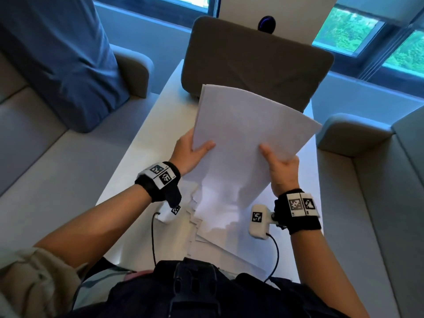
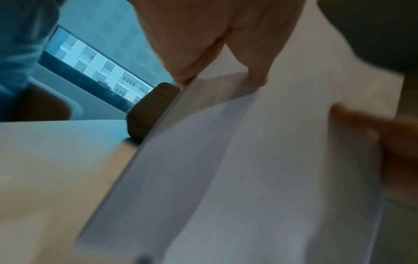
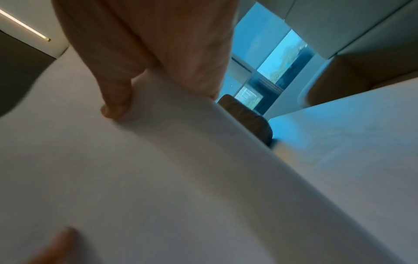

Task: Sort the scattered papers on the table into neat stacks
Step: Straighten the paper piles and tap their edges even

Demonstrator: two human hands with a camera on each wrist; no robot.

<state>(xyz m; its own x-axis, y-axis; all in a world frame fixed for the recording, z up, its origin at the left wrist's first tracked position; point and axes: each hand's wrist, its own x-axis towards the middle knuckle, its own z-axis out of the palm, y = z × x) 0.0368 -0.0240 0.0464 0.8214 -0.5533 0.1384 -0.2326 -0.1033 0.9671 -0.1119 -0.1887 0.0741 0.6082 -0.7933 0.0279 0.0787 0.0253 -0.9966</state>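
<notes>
A sheaf of white papers (image 1: 247, 134) is held up above the white table (image 1: 142, 161), tilted away from me. My left hand (image 1: 190, 150) grips its left edge, thumb on top and the other fingers hidden behind. My right hand (image 1: 281, 166) grips the right edge the same way. The left wrist view shows the papers (image 2: 260, 169) bending, with my left hand (image 2: 214, 53) at their upper edge. In the right wrist view the papers (image 3: 158, 178) fill the frame under my right hand (image 3: 147, 53). More white sheets (image 1: 206, 226) lie fanned on the table below.
A brown cushion (image 1: 252, 63) stands at the table's far end, just behind the raised papers. Grey sofas (image 1: 46, 157) flank the table on both sides. A blue cushion (image 1: 62, 53) leans on the left sofa. Windows run along the back wall.
</notes>
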